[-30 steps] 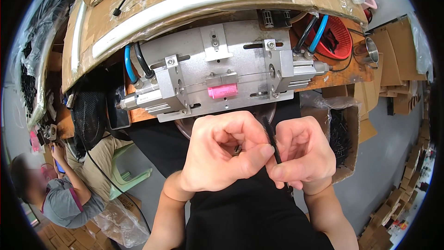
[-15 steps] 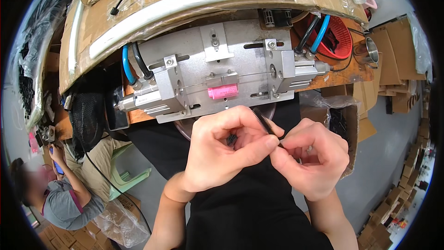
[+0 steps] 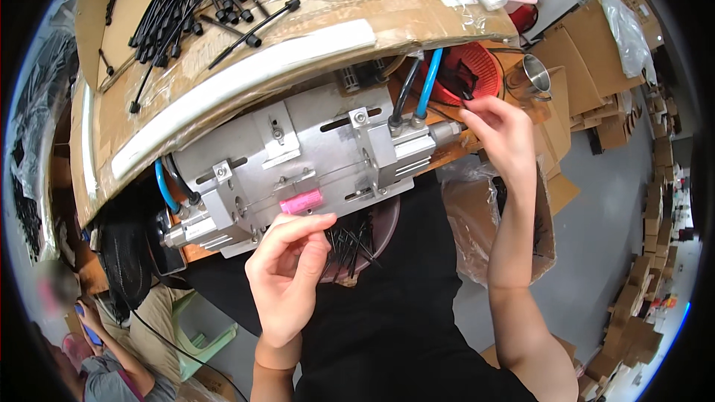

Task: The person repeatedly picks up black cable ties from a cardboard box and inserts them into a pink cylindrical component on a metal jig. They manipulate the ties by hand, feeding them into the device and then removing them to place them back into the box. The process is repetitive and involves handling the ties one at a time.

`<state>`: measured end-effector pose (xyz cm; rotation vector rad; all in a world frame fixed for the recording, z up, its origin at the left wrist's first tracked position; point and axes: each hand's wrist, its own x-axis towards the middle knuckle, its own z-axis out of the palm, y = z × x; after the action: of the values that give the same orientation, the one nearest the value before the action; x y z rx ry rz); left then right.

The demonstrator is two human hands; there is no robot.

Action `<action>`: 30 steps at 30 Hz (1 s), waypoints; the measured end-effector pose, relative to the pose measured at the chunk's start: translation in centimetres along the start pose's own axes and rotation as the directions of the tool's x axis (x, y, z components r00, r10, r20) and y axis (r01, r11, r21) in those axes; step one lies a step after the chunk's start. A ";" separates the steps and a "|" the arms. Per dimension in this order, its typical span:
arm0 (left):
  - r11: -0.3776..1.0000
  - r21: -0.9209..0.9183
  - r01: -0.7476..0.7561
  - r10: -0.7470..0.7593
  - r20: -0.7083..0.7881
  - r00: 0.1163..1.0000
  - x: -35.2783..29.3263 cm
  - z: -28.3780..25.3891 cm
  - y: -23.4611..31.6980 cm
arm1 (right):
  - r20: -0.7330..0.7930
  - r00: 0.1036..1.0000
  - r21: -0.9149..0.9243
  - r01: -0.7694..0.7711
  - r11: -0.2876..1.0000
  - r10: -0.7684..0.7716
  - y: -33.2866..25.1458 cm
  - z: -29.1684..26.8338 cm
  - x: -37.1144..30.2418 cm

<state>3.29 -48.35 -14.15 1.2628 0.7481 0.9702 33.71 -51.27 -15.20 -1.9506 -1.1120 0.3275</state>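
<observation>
My left hand [image 3: 287, 275] is in front of the metal fixture [image 3: 261, 134], just below the pink cylinder [image 3: 302, 202] at its front. Its fingers are loosely curled, the thumb and forefinger tips apart, with nothing visible between them. My right hand [image 3: 505, 138] reaches to the near edge of the red basket [image 3: 488, 67], thumb and fingers pinched together. A small dark thing shows at those fingertips; whether it is held or lies in the basket is unclear. Behind my left hand, a bowl [image 3: 387, 225] of thin black sticks is partly hidden.
Many black stick-like parts with caps [image 3: 175, 18] lie on the cardboard [image 3: 320, 11] above the fixture. Blue hoses [image 3: 428, 82] rise from its ends. A metal cup [image 3: 532, 76] stands right of the basket. An open carton [image 3: 540, 242] is below right. Another person sits at lower left.
My hands have parted from the small black brush they held together. The right went up and right to the basket; the left moved a little left and down. The view has shifted.
</observation>
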 end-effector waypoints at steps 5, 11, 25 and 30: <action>0.999 0.023 0.036 -0.036 0.021 0.999 0.1 0.0 -0.4 | 0.300 0.954 -0.371 0.125 0.920 -0.008 -2.1 1.6 6.2; 0.998 0.018 0.062 -0.062 -0.032 0.998 0.0 -1.2 0.1 | 0.303 0.952 -0.109 -0.013 0.994 0.046 -2.6 2.2 6.5; 0.333 0.910 -0.248 0.313 0.141 0.939 14.7 -13.8 8.6 | 0.338 0.547 -0.051 0.823 0.565 -0.766 -16.0 7.5 12.0; 0.468 0.837 -0.285 0.282 0.165 0.945 11.7 -13.2 9.1 | 0.439 0.434 -0.041 0.884 0.465 -0.786 -16.5 8.4 12.2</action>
<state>-5.10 -31.93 -6.89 2.3412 1.1023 0.8593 26.19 -32.75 -5.43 -1.2697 -2.3488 -0.0517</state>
